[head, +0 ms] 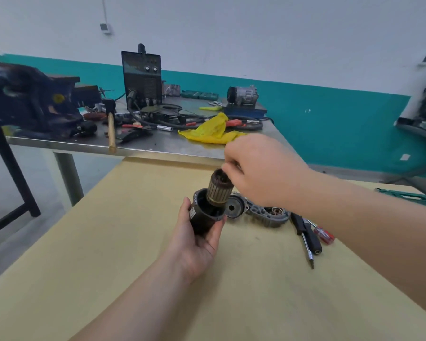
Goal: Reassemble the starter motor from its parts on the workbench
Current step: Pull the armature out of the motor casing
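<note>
My left hand (199, 238) grips the dark cylindrical motor housing (205, 216), open end tilted up, above the yellow workbench (108, 254). My right hand (261, 168) pinches the top of the armature (219, 190), a ribbed laminated core with brown windings, from above. The armature's lower end sits partly inside the housing mouth. Just behind on the bench lie a round grey end cap (234, 207) and the grey cast nose housing (271, 214).
A black-handled driver (308, 238) and a red-handled screwdriver (324, 235) lie right of the parts. A steel table (158, 143) behind holds a blue vise (27, 99), a black welder (142, 77), a hammer (112, 134), a yellow rag (212, 130) and an alternator (242, 94).
</note>
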A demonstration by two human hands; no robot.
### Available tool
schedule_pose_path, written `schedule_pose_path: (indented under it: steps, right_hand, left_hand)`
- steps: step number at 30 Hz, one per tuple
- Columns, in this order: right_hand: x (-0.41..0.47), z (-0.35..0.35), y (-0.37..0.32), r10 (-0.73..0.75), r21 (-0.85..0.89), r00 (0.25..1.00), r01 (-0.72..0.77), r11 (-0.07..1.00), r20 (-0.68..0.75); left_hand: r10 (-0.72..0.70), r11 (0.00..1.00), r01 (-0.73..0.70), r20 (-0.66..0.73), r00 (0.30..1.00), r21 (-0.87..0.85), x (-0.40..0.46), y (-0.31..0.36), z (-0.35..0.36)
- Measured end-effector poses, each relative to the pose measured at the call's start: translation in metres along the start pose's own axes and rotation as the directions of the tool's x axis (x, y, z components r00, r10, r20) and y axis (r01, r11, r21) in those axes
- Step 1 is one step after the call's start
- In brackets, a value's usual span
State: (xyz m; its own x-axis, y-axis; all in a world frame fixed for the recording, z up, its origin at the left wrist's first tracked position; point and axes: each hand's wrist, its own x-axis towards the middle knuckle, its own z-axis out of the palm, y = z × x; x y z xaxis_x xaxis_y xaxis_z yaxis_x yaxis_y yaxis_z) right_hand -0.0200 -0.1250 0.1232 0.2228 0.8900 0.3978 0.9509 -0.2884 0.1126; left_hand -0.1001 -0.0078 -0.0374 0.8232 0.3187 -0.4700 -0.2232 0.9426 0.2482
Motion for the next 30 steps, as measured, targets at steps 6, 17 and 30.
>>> schedule_pose_path:
  steps: [6,17,30]
  right_hand:
    - [-0.006,0.016,-0.006,0.014,0.039,0.998,-0.016,0.999,0.067]
    - [-0.022,0.031,-0.009,-0.013,0.056,0.991,0.006,0.998,0.137]
    - [-0.036,0.027,0.033,0.411,0.468,0.909,-0.338,0.816,-0.061]
  left_hand:
    - [-0.078,0.997,0.078,0.045,0.996,-0.004,-0.009,-0.008,0.005]
    - [-0.062,0.998,0.061,0.095,0.994,0.018,-0.005,-0.011,0.003]
    - [-0.008,1.0,0.006,0.155,0.988,0.01,0.004,-0.002,-0.005]
